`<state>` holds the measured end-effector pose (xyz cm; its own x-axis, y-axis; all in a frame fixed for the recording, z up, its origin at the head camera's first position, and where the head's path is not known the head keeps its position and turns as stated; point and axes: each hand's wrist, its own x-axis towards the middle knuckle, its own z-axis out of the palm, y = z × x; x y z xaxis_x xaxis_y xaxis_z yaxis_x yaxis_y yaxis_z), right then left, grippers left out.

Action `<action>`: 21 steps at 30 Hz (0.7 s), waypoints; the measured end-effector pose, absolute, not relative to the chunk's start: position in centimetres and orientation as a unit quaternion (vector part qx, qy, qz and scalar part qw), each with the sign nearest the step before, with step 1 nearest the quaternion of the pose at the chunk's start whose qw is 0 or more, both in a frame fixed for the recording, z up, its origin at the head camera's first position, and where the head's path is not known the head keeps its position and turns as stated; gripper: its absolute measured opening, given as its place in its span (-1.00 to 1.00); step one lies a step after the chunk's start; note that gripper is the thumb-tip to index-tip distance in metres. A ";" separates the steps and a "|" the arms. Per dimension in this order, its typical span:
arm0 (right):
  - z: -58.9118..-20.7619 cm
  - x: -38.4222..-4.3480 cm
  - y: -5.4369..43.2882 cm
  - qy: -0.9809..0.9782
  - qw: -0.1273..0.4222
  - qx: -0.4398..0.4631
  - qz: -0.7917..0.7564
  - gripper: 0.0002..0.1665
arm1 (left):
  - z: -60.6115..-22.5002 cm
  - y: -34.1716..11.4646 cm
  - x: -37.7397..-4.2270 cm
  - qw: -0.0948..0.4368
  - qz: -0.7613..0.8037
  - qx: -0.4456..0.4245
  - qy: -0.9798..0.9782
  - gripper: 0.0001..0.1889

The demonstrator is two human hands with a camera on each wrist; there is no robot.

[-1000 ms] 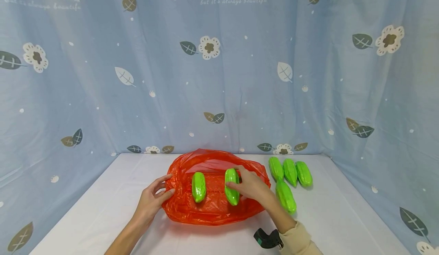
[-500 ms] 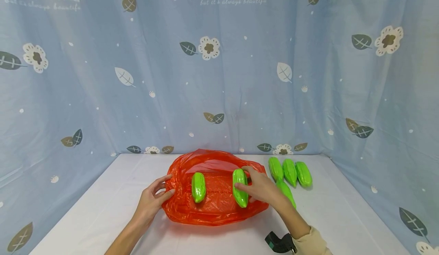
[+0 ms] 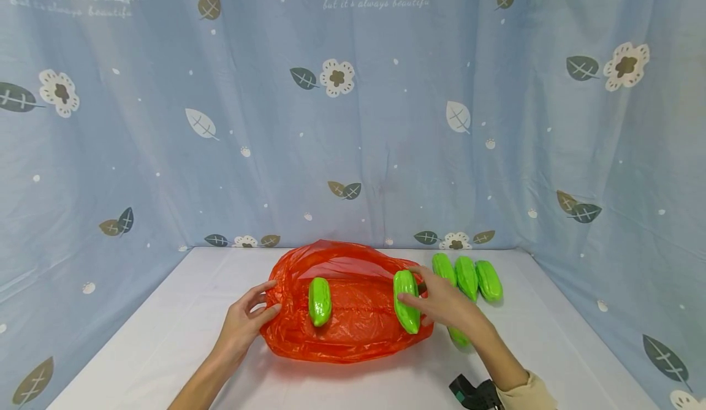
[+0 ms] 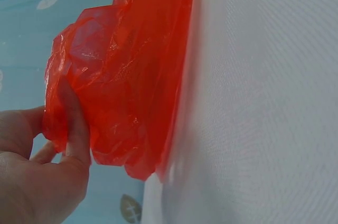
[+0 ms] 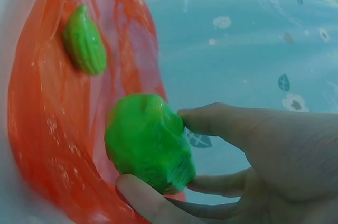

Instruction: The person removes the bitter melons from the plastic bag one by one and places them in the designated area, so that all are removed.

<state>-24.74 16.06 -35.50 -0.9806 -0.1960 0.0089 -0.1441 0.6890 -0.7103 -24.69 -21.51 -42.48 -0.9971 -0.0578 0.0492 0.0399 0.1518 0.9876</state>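
Note:
A red plastic bag (image 3: 353,345) lies with its mouth spread wide on the white table. My left hand (image 3: 246,312) pinches the bag's left edge between thumb and fingers; the left wrist view shows the thin film (image 4: 127,76) between them. Inside the bag rests one shiny green bitter melon (image 3: 319,301), ridged lengthwise and pointed at one end. My right hand (image 3: 441,296) grips a second bitter melon (image 3: 406,301) by its sides, over the right part of the bag. In the right wrist view, thumb and fingers curl round this melon (image 5: 145,139) end-on.
Three more bitter melons (image 3: 466,277) lie in a row at the back right of the table. Another bitter melon (image 3: 459,337) is mostly hidden behind the right hand. A blue curtain (image 3: 353,122) with leaves and flowers encloses the back and sides.
My right hand has moved to the right with its bitter melon, from the bag's middle right to near its right edge. The left hand and the other melon in the bag stay put.

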 end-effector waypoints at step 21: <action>-34.0 -24.1 20.3 0.911 0.059 -0.097 -0.397 -0.04 | -42.5 -21.4 -24.6 0.047 -0.651 -0.001 -0.758 -0.42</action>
